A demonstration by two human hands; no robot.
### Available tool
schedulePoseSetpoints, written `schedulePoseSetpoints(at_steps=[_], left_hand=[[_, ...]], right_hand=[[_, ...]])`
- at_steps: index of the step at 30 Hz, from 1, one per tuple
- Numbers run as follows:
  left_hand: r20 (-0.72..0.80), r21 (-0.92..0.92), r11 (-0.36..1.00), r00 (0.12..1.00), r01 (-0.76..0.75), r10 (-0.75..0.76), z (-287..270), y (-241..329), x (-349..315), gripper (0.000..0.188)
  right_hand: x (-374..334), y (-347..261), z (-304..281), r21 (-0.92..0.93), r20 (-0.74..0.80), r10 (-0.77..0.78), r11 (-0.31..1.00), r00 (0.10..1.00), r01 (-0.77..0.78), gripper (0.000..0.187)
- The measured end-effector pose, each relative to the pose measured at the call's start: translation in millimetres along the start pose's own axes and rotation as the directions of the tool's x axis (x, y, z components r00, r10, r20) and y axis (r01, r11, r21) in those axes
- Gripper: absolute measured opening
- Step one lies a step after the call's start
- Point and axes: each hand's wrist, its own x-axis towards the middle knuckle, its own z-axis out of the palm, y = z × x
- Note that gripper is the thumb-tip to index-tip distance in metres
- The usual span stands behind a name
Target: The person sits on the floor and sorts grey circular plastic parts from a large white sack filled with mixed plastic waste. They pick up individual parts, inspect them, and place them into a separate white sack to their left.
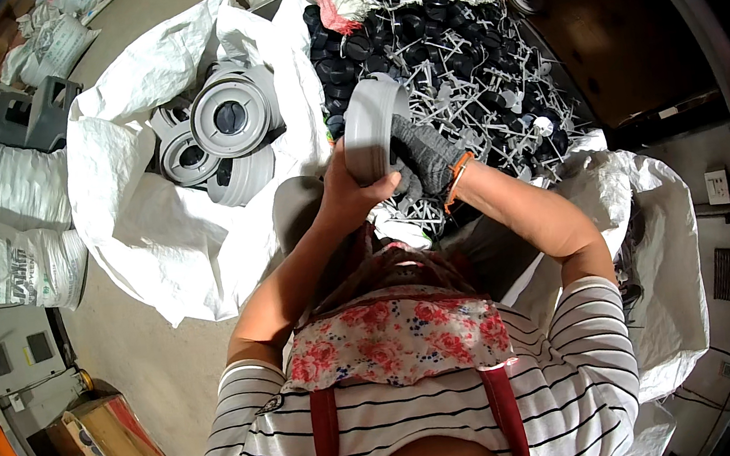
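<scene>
My left hand (349, 189) grips a round grey plastic lid (368, 127), held on edge in front of me. My right hand (427, 155), in a dark grey glove with an orange cuff, presses against the lid's right side from behind. Right beyond the hands lies a heap of black round caps and white plastic sprue pieces (443, 45). To the left, an open white sack (134, 202) holds several finished grey lids with dark centres (228, 117).
Another white sack (658, 238) lies at my right. Tied white bags (9, 226) and a grey stool (37, 113) stand at the far left. Cardboard boxes (114, 446) sit at the lower left, and a brown board (606, 34) at the upper right.
</scene>
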Motion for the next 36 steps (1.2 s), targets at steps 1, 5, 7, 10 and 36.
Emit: schedulePoseSetpoints(at_steps=[1, 5, 7, 10, 36], left_hand=[[0.007, -0.092, 0.992, 0.997, 0.084, -0.083, -5, -4, 2, 0.058], [-0.03, -0.117, 0.992, 0.999, 0.039, -0.043, -5, 13, -5, 0.053], [-0.053, -0.05, 0.998, 0.998, -0.035, 0.032, -8, 12, -9, 0.05], [-0.005, -0.146, 0.989, 0.999, 0.031, -0.032, -17, 6, -10, 0.047], [0.206, -0.566, 0.698, 0.895, 0.439, -0.396, -96, 34, -17, 0.034]], right_hand=[[-5, -5, 1, -0.147, -0.027, 0.03, 0.988, 0.999, -0.034, 0.062], [4, -3, -12, -0.592, 0.016, -0.348, 0.753, 0.938, 0.289, 0.058], [7, -4, -9, -0.797, 0.081, -0.494, 0.489, 0.866, 0.354, 0.063], [10, 1, -5, -0.935, 0.237, -0.609, 0.069, 0.757, 0.348, 0.073], [21, -31, 63, -0.623, 0.755, -0.112, -0.432, 0.646, 0.652, 0.048]])
